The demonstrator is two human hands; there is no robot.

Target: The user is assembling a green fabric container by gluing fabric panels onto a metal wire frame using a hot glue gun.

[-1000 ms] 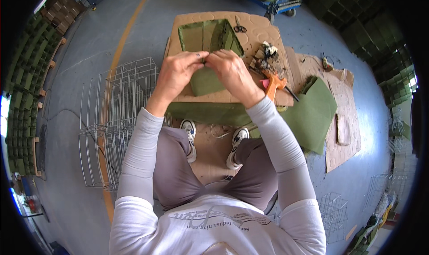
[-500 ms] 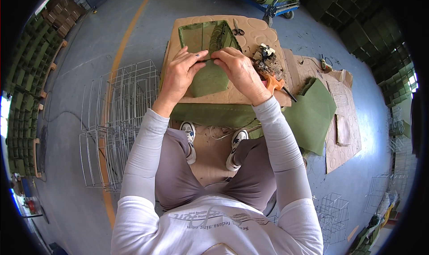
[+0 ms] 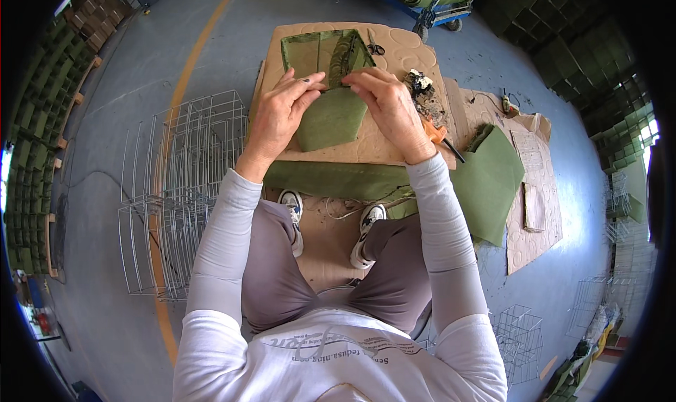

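Observation:
An open-topped green fabric box [image 3: 331, 120] sits in front of me on a low work surface covered with cardboard [image 3: 282, 39]. At the left part of its near rim, my left hand [image 3: 282, 113] is closed, thumb and fingers pinching the edge. My right hand [image 3: 389, 106] pinches the same rim near its right corner, fingertips bent down over it. Whether a tie or clip lies under the fingertips is too small to make out. Black-handled scissors [image 3: 376, 48] lie just beyond the box's far right corner.
Right of the box are black scraps [image 3: 429, 106] and an orange-handled tool [image 3: 435, 131]. A green fabric sheet [image 3: 489, 183] lies farther right by a cardboard sheet [image 3: 542, 226]. Wire frames [image 3: 179, 190] stand on the floor at left. A blue cart [image 3: 440, 11] is at the back.
My right hand has shifted slightly right along the near rim, opening a wider gap between my hands. My left hand stays at the rim. The whole view has shifted a little.

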